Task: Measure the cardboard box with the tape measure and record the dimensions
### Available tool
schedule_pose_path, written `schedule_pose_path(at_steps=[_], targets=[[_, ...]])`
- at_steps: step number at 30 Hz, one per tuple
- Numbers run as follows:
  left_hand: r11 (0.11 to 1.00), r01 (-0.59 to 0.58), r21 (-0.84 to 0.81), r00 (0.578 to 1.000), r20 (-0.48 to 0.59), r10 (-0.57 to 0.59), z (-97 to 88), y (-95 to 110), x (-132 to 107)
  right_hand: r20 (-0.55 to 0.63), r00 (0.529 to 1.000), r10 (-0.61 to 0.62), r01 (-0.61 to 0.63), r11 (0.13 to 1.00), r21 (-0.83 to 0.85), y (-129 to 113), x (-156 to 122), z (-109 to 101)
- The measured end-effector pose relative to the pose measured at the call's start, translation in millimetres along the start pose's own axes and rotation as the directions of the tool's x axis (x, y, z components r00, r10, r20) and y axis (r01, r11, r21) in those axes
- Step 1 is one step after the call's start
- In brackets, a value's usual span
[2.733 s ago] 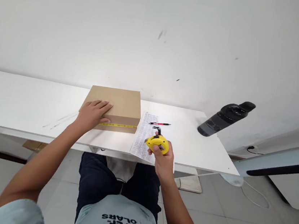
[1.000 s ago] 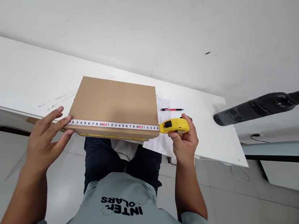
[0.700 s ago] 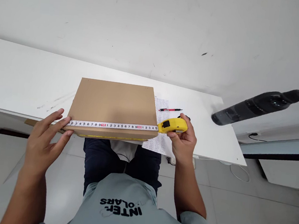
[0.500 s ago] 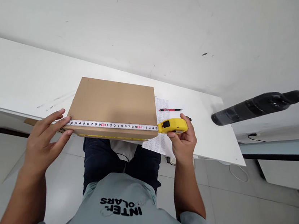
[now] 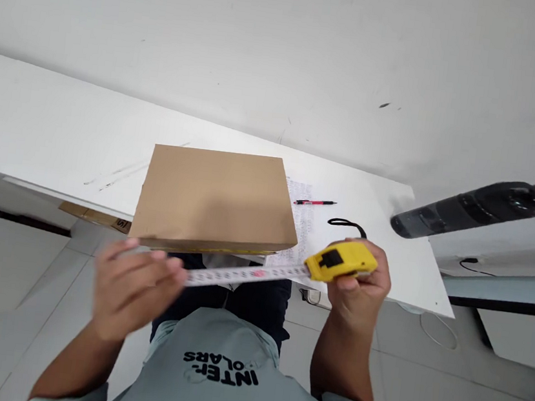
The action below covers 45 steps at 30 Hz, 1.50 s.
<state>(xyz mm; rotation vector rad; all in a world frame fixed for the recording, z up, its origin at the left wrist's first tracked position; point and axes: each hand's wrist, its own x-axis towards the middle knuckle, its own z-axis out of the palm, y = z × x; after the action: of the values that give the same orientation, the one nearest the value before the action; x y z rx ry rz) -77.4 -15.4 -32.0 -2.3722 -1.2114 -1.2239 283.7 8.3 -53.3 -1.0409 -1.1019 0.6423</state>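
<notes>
My right hand [image 5: 359, 283] is wrapped round the yellow case of a tape measure [image 5: 342, 262], and a black wrist strap [image 5: 347, 223] loops out behind it. From the case a white measuring blade [image 5: 239, 276] stretches left to the fingertips of my left hand [image 5: 137, 285], which is blurred and looks pinched on the blade's end. The blade hangs in front of a brown cardboard box [image 5: 216, 197], apart from its top. The box lies near the front edge of the white table [image 5: 63, 117].
Right of the box lies a written sheet of paper [image 5: 301, 224], partly hidden, with a red and black pen [image 5: 316, 202] on it. A black bottle-shaped device [image 5: 481, 207] stands at the table's right end. Another cardboard piece [image 5: 93, 215] shows below the table at left.
Both hands have lifted the tape measure off the box top and brought it nearer my body. Less blade is out between the hands, and the left hand has moved right.
</notes>
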Motion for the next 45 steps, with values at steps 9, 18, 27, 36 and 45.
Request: schedule_pose_path(at_steps=[9,18,27,36,45], targets=[[0.900,-0.384,-0.205,0.918,-0.186,0.350,83.7,68.3,51.9,0.157,0.964,0.212,-0.242,0.949,0.201,-12.6,-49.3,17.8],[0.978,0.007,0.208,1.000,-0.006,-0.005,98.4,57.1,68.4,0.030,0.913,0.406,-0.396,0.870,0.294,38.0,-57.5,3.1],[0.977,0.123,-0.175,0.984,-0.109,-0.144,59.5,-79.0,82.1,-0.008,0.898,0.440,-0.432,0.886,0.168,63.7,-43.1,9.0],[0.967,0.230,0.105,0.972,0.030,-0.234,55.3,-2.4,42.2,-0.116,0.866,0.487,-0.489,0.872,0.009,84.6,-11.4,10.7],[0.941,0.078,-0.330,0.947,0.321,0.034,37.0,-47.9,64.0,-0.224,0.943,0.248,-0.231,0.968,0.096,51.0,15.8,18.9]])
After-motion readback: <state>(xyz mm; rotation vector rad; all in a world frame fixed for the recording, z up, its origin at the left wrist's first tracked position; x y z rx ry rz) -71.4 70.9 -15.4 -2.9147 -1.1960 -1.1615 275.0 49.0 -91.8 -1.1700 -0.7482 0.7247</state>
